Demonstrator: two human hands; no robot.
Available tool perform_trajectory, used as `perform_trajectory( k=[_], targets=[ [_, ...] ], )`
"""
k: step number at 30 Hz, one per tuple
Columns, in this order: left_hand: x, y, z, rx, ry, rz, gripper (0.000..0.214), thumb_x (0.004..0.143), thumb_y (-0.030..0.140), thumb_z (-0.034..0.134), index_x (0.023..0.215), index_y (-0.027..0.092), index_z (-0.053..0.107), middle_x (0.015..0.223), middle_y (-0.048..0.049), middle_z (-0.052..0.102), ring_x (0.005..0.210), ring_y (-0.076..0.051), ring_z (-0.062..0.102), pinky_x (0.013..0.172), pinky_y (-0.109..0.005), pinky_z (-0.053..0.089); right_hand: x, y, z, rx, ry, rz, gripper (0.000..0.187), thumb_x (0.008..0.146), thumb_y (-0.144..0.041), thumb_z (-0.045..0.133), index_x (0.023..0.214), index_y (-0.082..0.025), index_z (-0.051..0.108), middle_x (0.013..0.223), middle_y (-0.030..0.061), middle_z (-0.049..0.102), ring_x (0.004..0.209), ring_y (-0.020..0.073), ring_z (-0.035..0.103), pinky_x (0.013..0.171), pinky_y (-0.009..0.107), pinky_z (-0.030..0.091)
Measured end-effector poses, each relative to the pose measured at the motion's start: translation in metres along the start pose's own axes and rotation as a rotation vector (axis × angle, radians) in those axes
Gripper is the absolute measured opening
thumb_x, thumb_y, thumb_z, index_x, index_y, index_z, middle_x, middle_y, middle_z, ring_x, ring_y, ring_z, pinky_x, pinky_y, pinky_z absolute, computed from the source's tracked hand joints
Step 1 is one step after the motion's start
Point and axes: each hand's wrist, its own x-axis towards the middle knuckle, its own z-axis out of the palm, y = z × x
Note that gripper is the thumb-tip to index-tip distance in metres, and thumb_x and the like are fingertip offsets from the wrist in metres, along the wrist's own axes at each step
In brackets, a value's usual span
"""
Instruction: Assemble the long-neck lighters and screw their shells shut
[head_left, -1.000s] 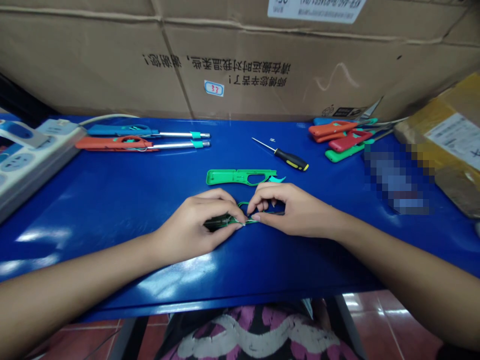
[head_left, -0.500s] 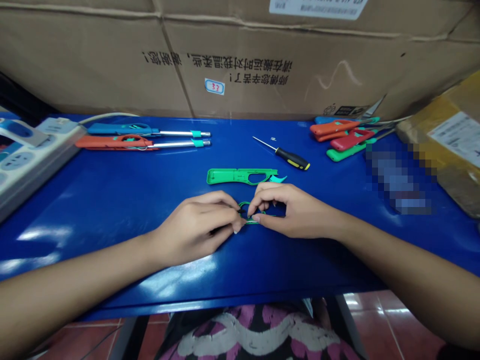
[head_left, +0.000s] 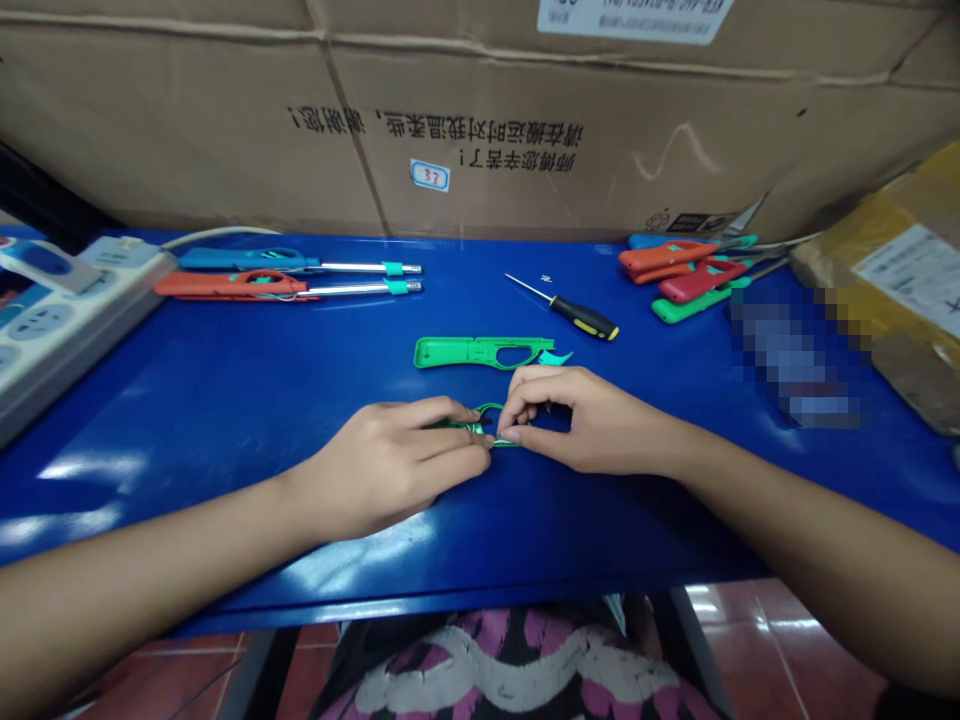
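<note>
Between both hands, on the blue table, lies a green lighter casing half with small parts inside, mostly covered by fingers. My left hand grips its left part, fingers pressed together over it. The fingers of my right hand are closed in a pinch at the casing's lower edge; what they pinch is too small to make out. Just beyond lies another green lighter casing half, inner side up, with a turquoise trigger by its right end.
A screwdriver lies behind the casings. Opened blue and orange lighters sit at the left by a power strip. Several lighters are piled at the right beside a taped parcel. A large cardboard box stands behind.
My left fingers have shifted and flattened over the casing, showing more of its inside. My right hand holds nearly the same pinch at the edge.
</note>
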Motion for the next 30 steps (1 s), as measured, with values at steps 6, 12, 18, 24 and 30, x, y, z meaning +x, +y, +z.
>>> perform_trajectory(
  k=[6,12,18,24,30],
  targets=[
    [-0.002,-0.002,0.002,-0.046,-0.004,-0.003,0.015,0.098,0.008,0.05,0.098,0.014,0.064,0.096,-0.0023,0.078,0.101,-0.024,0.07,0.086,-0.033,0.062,-0.001,-0.002,-0.001,0.022,-0.007,0.014,0.005,0.087,-0.013,0.067,0.087,-0.016,0.071,0.09,0.002,0.064,0.086,0.0134,0.061,0.08,0.029,0.048],
    [-0.004,-0.004,0.005,-0.118,0.031,-0.041,0.015,0.095,0.006,0.054,0.102,0.014,0.064,0.101,-0.0033,0.078,0.104,-0.023,0.071,0.089,-0.032,0.062,0.0,-0.002,-0.003,0.062,-0.022,0.053,0.005,0.085,-0.012,0.068,0.085,-0.017,0.071,0.089,0.0008,0.064,0.086,0.013,0.062,0.082,0.028,0.048],
    [-0.003,-0.003,0.005,-0.131,0.041,-0.033,0.016,0.094,0.005,0.054,0.1,0.015,0.064,0.1,-0.0028,0.078,0.102,-0.022,0.071,0.091,-0.032,0.062,0.001,-0.001,-0.001,0.055,0.008,0.073,0.008,0.086,-0.012,0.065,0.083,-0.017,0.071,0.086,0.001,0.064,0.083,0.0133,0.06,0.08,0.029,0.048],
    [-0.008,-0.004,0.01,-0.148,0.06,-0.026,0.017,0.095,0.004,0.052,0.101,0.015,0.064,0.104,-0.0027,0.078,0.103,-0.022,0.07,0.096,-0.035,0.06,0.001,-0.001,0.0,0.105,0.014,0.088,0.007,0.085,-0.013,0.067,0.083,-0.017,0.072,0.087,0.0008,0.064,0.083,0.0129,0.061,0.081,0.029,0.049],
    [-0.011,-0.005,0.011,-0.154,0.085,-0.018,0.017,0.096,0.005,0.052,0.102,0.014,0.064,0.107,-0.0044,0.078,0.105,-0.021,0.071,0.1,-0.036,0.058,0.002,-0.001,0.0,0.065,0.031,0.1,0.009,0.086,-0.013,0.064,0.084,-0.017,0.072,0.085,0.0009,0.067,0.082,0.0133,0.06,0.079,0.029,0.048]
  ],
)
